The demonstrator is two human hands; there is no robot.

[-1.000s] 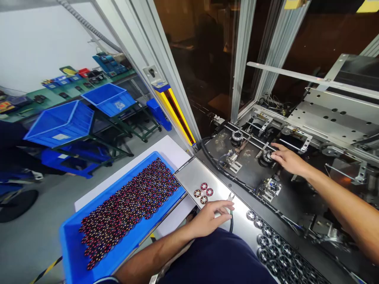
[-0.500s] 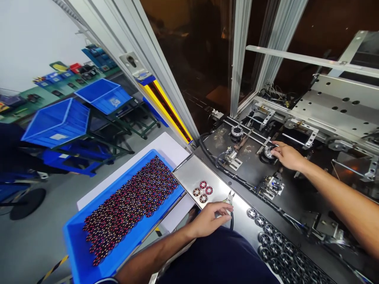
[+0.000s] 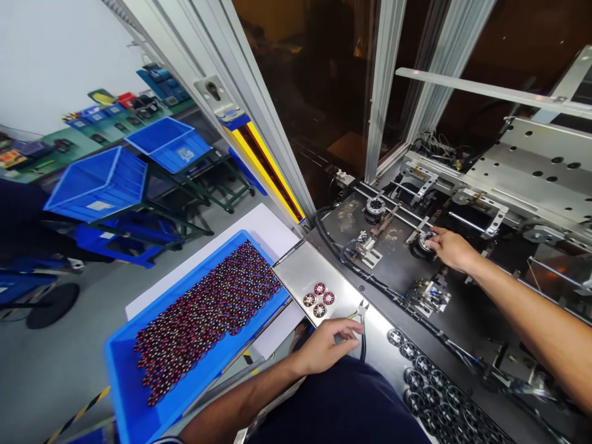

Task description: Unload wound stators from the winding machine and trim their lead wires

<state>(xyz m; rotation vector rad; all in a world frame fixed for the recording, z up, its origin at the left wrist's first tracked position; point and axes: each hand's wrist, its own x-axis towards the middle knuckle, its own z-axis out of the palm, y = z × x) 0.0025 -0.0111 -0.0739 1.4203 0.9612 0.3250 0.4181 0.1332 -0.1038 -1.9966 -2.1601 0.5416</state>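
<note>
Over on the black machine top point(image 3: 393, 262), the right hand point(image 3: 451, 250) has closed in on the round metal part point(image 3: 420, 246) sitting there; looks like contact now, though can't tell if it's gripped. Left hand point(image 3: 324, 347) is loosely open by the pliers point(image 3: 362, 310), basically unmoved.

Two blue crates point(image 3: 104, 185) stand near a green bench point(image 3: 79, 139), beyond a yellow-edged strip point(image 3: 268, 171).

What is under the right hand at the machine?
The right hand touches a round silvery part. The edge the hand covers, and anything beneath the part, cannot be seen.
</note>
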